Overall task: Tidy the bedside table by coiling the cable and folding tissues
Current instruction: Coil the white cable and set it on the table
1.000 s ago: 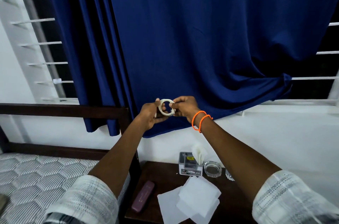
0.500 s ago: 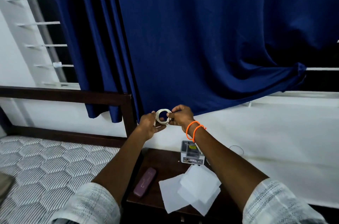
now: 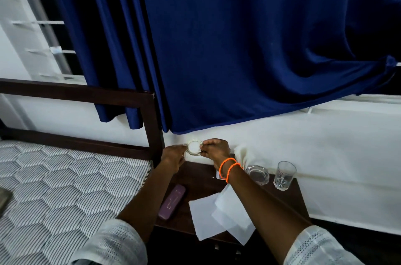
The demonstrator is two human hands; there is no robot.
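A white cable [image 3: 193, 147] wound into a small ring hangs in the air above the back of the dark wooden bedside table [image 3: 199, 180]. My left hand [image 3: 173, 156] pinches its left side and my right hand [image 3: 216, 151], with orange bands at the wrist, pinches its right side. Loose white tissues [image 3: 221, 214] lie unfolded and overlapping at the table's front edge, partly under my right forearm. More tissue [image 3: 240, 154] sticks up from a holder behind my right wrist.
A purple case [image 3: 172, 204] lies on the table's left part. A glass ashtray [image 3: 258, 174] and a drinking glass [image 3: 284, 175] stand at the back right. The bed's mattress [image 3: 65, 188] and dark headboard post [image 3: 154, 130] are to the left; a blue curtain [image 3: 238, 47] hangs above.
Both hands have come down with the coiled cable, from in front of the curtain to just above the table's back. The view has tilted down, so the glass and ashtray show.
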